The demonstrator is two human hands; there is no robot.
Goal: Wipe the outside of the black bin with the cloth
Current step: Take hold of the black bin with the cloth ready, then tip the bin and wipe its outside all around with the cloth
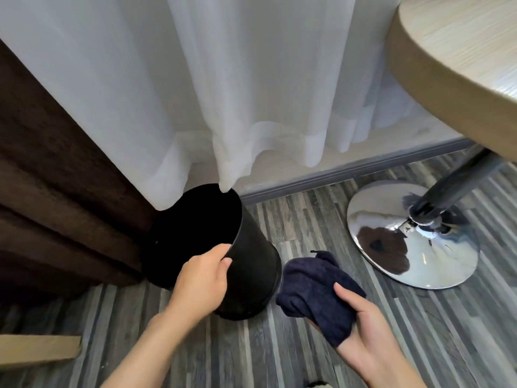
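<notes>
L hand (200, 281) grips black bin (251, 264) rim, R hand (369, 334) clutches cloth (313, 287), over grey plank floor (279, 354) by white curtain (223, 93).

I count one black bin (251, 264), one dark cloth (313, 284), and two hands: my left hand (200, 281) and my right hand (369, 337). I see two curtains, one white sheer curtain (223, 79) and one brown curtain (56, 191), and one round table (458, 65) on one chrome base (414, 236).

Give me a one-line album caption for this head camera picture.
Left hand tilts the black bin by its rim while the right hand holds a dark cloth beside it.
</notes>
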